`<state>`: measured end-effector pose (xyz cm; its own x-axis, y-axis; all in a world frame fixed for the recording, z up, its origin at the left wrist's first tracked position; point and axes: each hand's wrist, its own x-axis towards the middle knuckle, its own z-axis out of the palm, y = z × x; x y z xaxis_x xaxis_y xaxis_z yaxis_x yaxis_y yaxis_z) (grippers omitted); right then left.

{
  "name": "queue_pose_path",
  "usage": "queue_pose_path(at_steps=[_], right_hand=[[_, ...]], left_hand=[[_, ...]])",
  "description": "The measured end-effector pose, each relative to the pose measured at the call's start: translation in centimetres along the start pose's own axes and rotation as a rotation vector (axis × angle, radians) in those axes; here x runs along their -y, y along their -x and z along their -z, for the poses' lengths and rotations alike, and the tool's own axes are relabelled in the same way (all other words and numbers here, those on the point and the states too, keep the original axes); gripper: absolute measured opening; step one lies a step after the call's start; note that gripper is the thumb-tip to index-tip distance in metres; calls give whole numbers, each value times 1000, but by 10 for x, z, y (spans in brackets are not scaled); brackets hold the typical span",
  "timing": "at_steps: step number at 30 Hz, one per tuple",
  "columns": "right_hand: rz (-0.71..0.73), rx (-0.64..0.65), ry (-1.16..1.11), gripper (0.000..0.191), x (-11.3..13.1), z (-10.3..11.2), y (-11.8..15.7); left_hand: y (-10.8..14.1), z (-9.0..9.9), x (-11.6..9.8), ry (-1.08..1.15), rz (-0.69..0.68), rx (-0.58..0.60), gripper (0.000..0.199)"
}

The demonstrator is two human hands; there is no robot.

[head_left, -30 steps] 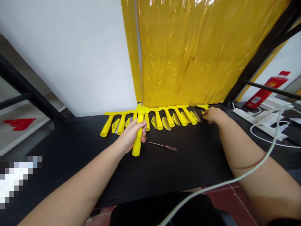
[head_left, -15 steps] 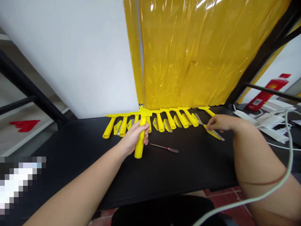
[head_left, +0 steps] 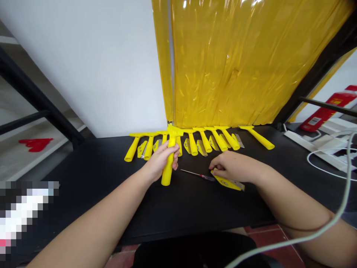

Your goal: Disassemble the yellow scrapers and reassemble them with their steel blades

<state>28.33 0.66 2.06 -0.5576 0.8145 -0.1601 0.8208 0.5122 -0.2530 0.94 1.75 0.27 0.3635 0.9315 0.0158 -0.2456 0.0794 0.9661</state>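
Observation:
My left hand [head_left: 163, 160] is wrapped round a yellow scraper handle [head_left: 167, 171], held nearly upright with its wide head at the top. Pinched in my right hand [head_left: 230, 166] is a yellow blade holder [head_left: 227, 183] with a metal blade along one edge, tilted down to the right. It hangs over the black table, beside a screwdriver [head_left: 195, 174] whose grip end it nearly meets. Behind my hands lies a row of several yellow handles [head_left: 205, 141], with more yellow blade holders [head_left: 200, 147] among them.
One more yellow handle [head_left: 262, 139] lies at the right end of the black table [head_left: 95, 186]. White trays or strips and a red bottle [head_left: 326, 111] are at the far right. A pale cable [head_left: 341, 201] hangs across my right arm. Yellow plastic sheeting [head_left: 223, 74] covers the back.
My right hand has brought the yellow blade holder leftward and nearer, from the right side of the table to over the screwdriver's grip. My left hand keeps its hold on the handle.

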Motion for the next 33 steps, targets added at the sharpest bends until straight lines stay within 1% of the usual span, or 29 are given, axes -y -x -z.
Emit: queue_pose_path(at_steps=[4,8,12,15,18,22,28,33], right_hand=[[132,-48,-22,25,10,-9,-5],[295,-82,-87,25,18,-12,-7],[410,-94,-76,22,26,-13,-8],[487,-112,-84,23,26,-17,-10],[481,-131,-84,24,21,-20,-13],[424,-88,-60,20,14,-18,-17],[379,-60,-149,15,-2,-17,-20],[289,-51,-190,20,-16,-16,-20]], left_hand=[[-2,1,1,-4,-2,9,28],[-3,2,2,3,0,4,28],[-3,1,2,16,12,2,28],[-3,1,3,24,31,-12,26],[-4,1,4,23,33,-20,25],[-4,2,4,11,39,-16,26],[-4,3,4,-3,31,-9,25],[-5,4,4,-8,24,3,25]])
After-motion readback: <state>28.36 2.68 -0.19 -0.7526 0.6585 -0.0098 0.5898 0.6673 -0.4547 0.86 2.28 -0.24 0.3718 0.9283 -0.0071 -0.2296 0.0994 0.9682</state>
